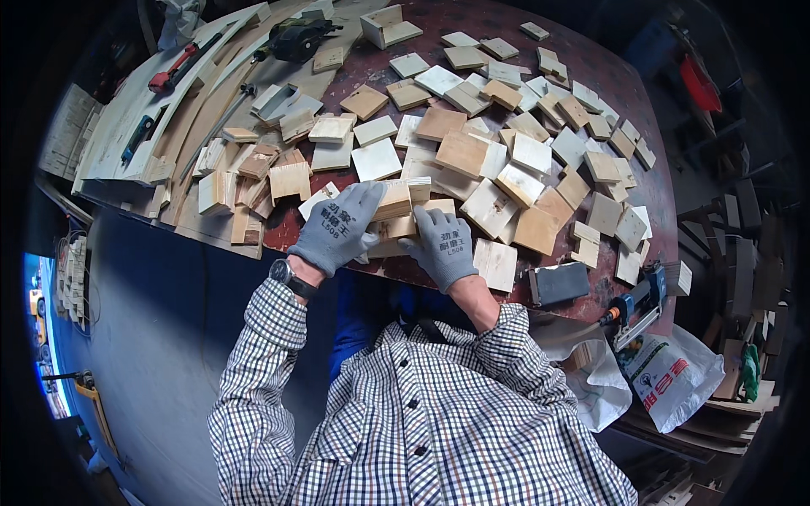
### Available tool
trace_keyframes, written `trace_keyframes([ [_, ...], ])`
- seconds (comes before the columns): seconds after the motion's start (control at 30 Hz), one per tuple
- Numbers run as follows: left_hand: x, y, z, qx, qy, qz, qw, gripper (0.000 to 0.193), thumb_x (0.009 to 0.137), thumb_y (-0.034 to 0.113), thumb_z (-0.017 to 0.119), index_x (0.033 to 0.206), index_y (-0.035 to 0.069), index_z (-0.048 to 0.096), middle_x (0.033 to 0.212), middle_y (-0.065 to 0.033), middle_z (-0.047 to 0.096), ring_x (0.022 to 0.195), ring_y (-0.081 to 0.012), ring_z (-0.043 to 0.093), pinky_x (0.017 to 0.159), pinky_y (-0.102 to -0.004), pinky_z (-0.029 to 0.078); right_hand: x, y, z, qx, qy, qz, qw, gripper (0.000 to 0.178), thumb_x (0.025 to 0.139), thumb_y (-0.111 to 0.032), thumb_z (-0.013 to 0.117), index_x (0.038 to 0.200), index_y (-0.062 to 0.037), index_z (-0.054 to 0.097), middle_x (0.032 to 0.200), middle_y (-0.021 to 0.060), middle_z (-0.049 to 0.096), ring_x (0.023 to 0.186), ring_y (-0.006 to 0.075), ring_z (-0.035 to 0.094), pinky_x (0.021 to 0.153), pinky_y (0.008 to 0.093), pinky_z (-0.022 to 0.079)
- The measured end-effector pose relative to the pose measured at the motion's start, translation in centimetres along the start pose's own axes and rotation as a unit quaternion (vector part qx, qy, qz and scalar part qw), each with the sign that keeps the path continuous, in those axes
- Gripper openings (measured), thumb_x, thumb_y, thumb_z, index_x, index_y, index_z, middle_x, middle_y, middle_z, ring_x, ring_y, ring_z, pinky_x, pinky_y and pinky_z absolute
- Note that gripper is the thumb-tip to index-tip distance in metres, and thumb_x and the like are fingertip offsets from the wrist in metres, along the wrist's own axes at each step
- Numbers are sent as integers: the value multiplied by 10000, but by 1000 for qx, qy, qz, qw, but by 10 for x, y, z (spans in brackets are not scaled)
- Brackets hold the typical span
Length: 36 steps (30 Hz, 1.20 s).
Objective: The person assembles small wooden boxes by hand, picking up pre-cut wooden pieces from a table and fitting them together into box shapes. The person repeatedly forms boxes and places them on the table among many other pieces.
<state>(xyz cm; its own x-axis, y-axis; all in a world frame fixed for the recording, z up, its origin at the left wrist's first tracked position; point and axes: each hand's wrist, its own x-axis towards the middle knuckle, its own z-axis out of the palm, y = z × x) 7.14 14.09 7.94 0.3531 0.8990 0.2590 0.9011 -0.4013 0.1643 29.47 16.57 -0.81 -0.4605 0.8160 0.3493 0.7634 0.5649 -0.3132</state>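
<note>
Both hands wear grey work gloves with dark printing. At the table's near edge, my left hand (339, 226) is closed around the left end of some small wooden blocks (393, 202), its thumb low beside them. My right hand (444, 245) grips the right side of the same blocks, fingertips on top. One pale piece stands upright between the hands. How the pieces are joined, if at all, I cannot tell. Just beyond lie many loose square wooden pieces (377, 163), some flat and some overlapping.
On the right edge rests a blue-and-black nail gun (639, 305), near a dark rectangular block (560, 284). White plastic bags (675, 375) hang below it. Long boards (190, 110) at the left carry a red-handled tool (175, 69) and a dark power tool (295, 38).
</note>
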Motion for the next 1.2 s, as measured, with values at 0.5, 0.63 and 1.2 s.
trace_keyframes([
  [0.5, -169, -69, 43, -633, 361, -515, 451, 432, 966, 238, 633, 1342, 39, 557, 1227, -122, 675, 964, -246, 739, 644, -335, 671, -6, -3, 10, -33, 31, -7, 999, 660, 751, -458, 847, 1251, -96, 613, 988, 77, 614, 899, 292, 610, 762, 449, 427],
  [0.63, -207, -39, 51, -770, 330, -445, 318, 470, 968, 328, 604, 1326, 22, 582, 1150, -159, 721, 920, -319, 757, 648, -325, 667, -2, -5, 9, -45, 7, -9, 999, 674, 738, -452, 864, 1251, -95, 613, 983, 77, 615, 907, 295, 610, 772, 448, 429],
  [1.2, -119, 88, 6, -594, 166, -255, 745, 814, 887, 259, 744, 1525, -57, 350, 1417, -191, 551, 1280, -275, 585, 1080, -402, 489, -42, -80, -103, 425, -212, 99, 874, 549, 1073, -270, 583, 1501, 49, 454, 1285, 259, 629, 1152, 383, 670, 992, 414, 531],
])
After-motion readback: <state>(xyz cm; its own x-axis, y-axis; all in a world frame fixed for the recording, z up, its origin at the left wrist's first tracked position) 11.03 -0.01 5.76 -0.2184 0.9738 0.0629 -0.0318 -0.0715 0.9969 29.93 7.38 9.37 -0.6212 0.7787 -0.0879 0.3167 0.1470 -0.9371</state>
